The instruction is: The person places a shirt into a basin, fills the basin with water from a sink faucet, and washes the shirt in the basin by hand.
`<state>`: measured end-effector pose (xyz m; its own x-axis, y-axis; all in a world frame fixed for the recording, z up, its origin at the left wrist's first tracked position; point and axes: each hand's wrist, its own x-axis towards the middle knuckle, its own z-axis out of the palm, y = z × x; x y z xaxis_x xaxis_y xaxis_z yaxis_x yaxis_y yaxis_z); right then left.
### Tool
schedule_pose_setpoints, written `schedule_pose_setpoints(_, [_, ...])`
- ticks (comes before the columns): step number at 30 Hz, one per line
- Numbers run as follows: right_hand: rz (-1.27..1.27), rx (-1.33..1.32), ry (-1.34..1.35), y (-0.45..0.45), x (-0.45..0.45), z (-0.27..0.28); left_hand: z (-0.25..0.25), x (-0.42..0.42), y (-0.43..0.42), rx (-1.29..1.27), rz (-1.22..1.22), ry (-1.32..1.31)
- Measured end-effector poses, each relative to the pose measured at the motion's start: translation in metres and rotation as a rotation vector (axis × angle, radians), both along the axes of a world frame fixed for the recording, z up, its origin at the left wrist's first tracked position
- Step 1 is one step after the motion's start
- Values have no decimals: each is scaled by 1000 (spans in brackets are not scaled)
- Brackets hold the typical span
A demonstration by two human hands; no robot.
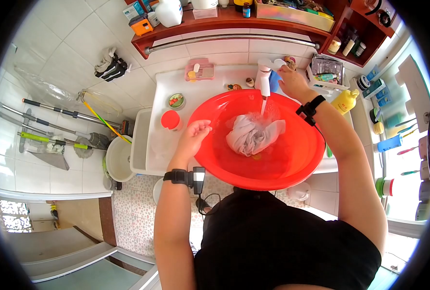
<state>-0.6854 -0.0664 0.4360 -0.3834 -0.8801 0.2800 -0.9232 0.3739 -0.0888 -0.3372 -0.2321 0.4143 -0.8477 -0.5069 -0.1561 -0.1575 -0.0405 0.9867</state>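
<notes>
"Red-lidded, a small round jar stood on the white tabletop. Right of it, the left hand curled at the rim of the wide red plastic basin, its grip slightly spread, holding nothing visible."

"Inside that?"

"Bunched, pale-grey cloth, its long axis running left to right and angling away from the person, neither end clearly pointing."

"Which step?"

"Running water onto it, I judged, from the white single-lever faucet. The right hand was at the lever; I couldn't tell whether its grip pinched. The next move seemed to call for light lever control."
</notes>
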Motion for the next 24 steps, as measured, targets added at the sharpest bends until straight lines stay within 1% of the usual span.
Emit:
schedule_pose_setpoints(12, [-10, 11, 24, 0, 3, 2, -1, 0, 0, 11, 6, -3])
schedule_pose_setpoints(15, [-42, 68, -2, -1, 2, 3, 1, -1, 0, 21, 11, 7])
schedule_pose_setpoints(17, [-110, 282, -2, -1, -6, -3, -1, 0, -1, 13, 7, 16])
schedule_pose_setpoints(18, [-112, 282, -1, 3, -6, -3, -1, 0, 0, 4, 2, 24])
schedule_pose_setpoints(20, [28, 310, -78, 18, -7, -4, -1, 1, 0, -24, 4, 0])
schedule_pose_setpoints(21, [29, 307, -72, 26, -15, -8, 0, 1, -1, -54, 15, -22])
schedule_pose_setpoints(23, [355, -47, -87, 49, -31, -25, 3, 2, 0, -42, 28, -4])
schedule_pose_setpoints(24, [356, -48, -87, 59, -33, -23, 5, 3, 0, -30, 39, 14])
